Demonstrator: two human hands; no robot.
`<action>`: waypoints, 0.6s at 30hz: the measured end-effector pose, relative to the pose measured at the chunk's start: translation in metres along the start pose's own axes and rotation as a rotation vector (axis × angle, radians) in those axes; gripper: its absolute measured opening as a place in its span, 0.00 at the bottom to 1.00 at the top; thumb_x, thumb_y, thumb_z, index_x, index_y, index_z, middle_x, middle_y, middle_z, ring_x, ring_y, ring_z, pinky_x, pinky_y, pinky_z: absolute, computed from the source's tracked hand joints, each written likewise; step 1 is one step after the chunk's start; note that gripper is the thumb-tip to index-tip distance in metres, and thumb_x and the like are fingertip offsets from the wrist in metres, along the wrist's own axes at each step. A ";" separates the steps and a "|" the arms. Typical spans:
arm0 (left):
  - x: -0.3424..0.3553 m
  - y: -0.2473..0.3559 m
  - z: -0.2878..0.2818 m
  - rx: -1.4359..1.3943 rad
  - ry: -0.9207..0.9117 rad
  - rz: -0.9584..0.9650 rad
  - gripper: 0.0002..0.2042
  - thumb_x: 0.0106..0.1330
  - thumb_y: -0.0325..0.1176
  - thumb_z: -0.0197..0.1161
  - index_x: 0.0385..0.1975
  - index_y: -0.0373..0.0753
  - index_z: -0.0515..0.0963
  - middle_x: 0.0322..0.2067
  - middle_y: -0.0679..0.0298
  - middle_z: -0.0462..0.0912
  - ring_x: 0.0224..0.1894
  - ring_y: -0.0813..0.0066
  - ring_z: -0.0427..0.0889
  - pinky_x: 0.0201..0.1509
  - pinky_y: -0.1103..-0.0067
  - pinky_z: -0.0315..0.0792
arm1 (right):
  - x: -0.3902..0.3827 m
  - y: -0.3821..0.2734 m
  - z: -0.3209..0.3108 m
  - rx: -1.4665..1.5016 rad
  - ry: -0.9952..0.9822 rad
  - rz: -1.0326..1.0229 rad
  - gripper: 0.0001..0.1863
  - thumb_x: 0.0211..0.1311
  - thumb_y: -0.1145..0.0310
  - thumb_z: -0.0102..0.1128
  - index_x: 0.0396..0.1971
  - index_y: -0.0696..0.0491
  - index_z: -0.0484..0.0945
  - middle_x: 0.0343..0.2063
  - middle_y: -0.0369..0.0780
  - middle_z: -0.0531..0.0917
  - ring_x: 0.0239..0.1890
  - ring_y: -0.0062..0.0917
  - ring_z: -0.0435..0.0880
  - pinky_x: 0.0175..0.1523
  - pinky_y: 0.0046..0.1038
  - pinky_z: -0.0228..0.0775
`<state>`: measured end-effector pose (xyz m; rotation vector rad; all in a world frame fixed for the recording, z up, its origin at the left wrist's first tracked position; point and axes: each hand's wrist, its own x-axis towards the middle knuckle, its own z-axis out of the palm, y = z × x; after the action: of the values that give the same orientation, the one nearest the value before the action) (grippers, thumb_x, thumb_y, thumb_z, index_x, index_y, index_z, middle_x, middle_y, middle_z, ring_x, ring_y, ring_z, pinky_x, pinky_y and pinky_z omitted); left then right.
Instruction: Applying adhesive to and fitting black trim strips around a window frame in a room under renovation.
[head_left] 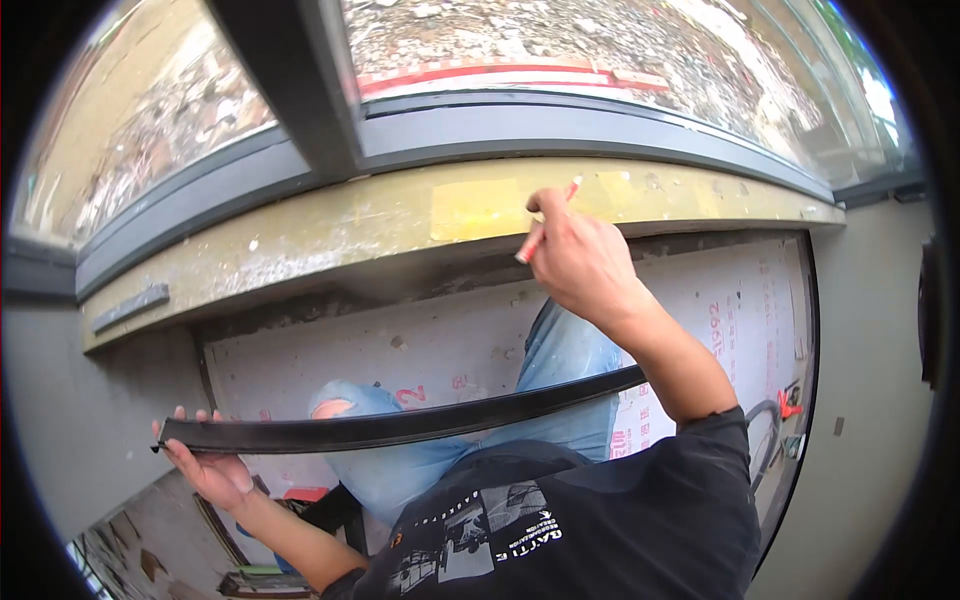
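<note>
A flat grey bar (pixel 130 307) lies near the yellowish windowsill's (pixel 330 235) left edge. The left hand (pixel 213 474) grips a long, narrow black strip (pixel 400 430) above the lap; the right hand (pixel 585 255) clasps a slim red-and-white pencil-like stick (pixel 530 246) over the sill's front edge.

strip (pixel 400 430) across lap (pixel 385 475), sill (pixel 340 240) before knees (pixel 360 398), bar (pixel 131 307) on sill's left end, window frame (pixel 500 130) behind sill

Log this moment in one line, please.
Left hand: holding black strip near one end | Right hand: gripping red pencil, at yellowish sill | Pencil-sill contact: unclear
</note>
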<state>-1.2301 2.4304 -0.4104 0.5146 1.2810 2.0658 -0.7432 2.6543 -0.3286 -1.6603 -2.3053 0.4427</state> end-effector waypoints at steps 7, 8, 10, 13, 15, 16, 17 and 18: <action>0.002 0.047 0.064 0.267 0.087 -0.189 0.22 0.82 0.46 0.56 0.70 0.48 0.64 0.61 0.54 0.76 0.56 0.58 0.81 0.64 0.56 0.77 | 0.024 0.001 0.016 0.153 0.082 0.103 0.25 0.63 0.73 0.56 0.59 0.63 0.68 0.22 0.51 0.85 0.27 0.50 0.87 0.33 0.48 0.79; 0.002 0.049 0.087 0.289 0.035 -0.211 0.22 0.82 0.46 0.56 0.70 0.48 0.64 0.61 0.54 0.76 0.56 0.58 0.81 0.64 0.56 0.77 | 0.010 0.006 0.000 0.181 0.076 0.121 0.26 0.62 0.73 0.57 0.60 0.63 0.68 0.21 0.49 0.83 0.26 0.49 0.86 0.32 0.47 0.79; -0.002 0.068 0.131 0.290 -0.084 -0.310 0.22 0.82 0.45 0.57 0.69 0.47 0.64 0.61 0.52 0.75 0.58 0.57 0.81 0.65 0.53 0.78 | -0.018 0.009 -0.023 0.240 0.082 0.123 0.26 0.63 0.71 0.59 0.61 0.62 0.69 0.23 0.47 0.83 0.28 0.48 0.86 0.35 0.46 0.80; -0.031 0.104 0.229 0.356 -0.189 -0.360 0.21 0.82 0.45 0.57 0.67 0.46 0.64 0.61 0.53 0.75 0.58 0.56 0.81 0.64 0.51 0.78 | -0.080 0.012 -0.071 0.433 -0.092 0.230 0.18 0.65 0.69 0.59 0.52 0.59 0.74 0.32 0.50 0.86 0.38 0.48 0.88 0.43 0.47 0.81; -0.053 0.126 0.299 0.344 -0.360 -0.401 0.19 0.83 0.45 0.55 0.66 0.46 0.65 0.61 0.54 0.75 0.58 0.57 0.81 0.63 0.52 0.79 | -0.134 0.021 -0.105 0.536 -0.138 0.299 0.13 0.69 0.67 0.58 0.48 0.57 0.76 0.40 0.50 0.86 0.44 0.49 0.87 0.49 0.50 0.79; -0.075 0.138 0.342 0.388 -0.381 -0.351 0.19 0.84 0.45 0.53 0.67 0.46 0.65 0.60 0.55 0.76 0.58 0.57 0.81 0.63 0.53 0.79 | -0.158 0.024 -0.129 0.563 -0.133 0.342 0.12 0.69 0.67 0.58 0.47 0.56 0.77 0.41 0.50 0.85 0.45 0.49 0.86 0.50 0.50 0.79; -0.091 0.151 0.384 0.380 -0.457 -0.369 0.27 0.83 0.44 0.55 0.75 0.51 0.55 0.64 0.53 0.71 0.54 0.58 0.81 0.60 0.54 0.82 | -0.182 0.027 -0.156 0.588 -0.127 0.386 0.11 0.69 0.67 0.58 0.46 0.56 0.77 0.41 0.50 0.85 0.46 0.50 0.86 0.51 0.50 0.79; -0.104 0.169 0.410 0.398 -0.480 -0.319 0.27 0.83 0.44 0.55 0.76 0.51 0.54 0.64 0.53 0.70 0.55 0.58 0.81 0.59 0.54 0.82 | -0.192 0.022 -0.178 0.597 -0.137 0.375 0.11 0.69 0.67 0.58 0.46 0.56 0.77 0.41 0.50 0.85 0.46 0.50 0.86 0.51 0.50 0.79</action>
<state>-0.9532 2.5675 -0.0751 0.8597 1.3686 1.3228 -0.5956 2.4942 -0.1814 -1.7592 -1.6771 1.2174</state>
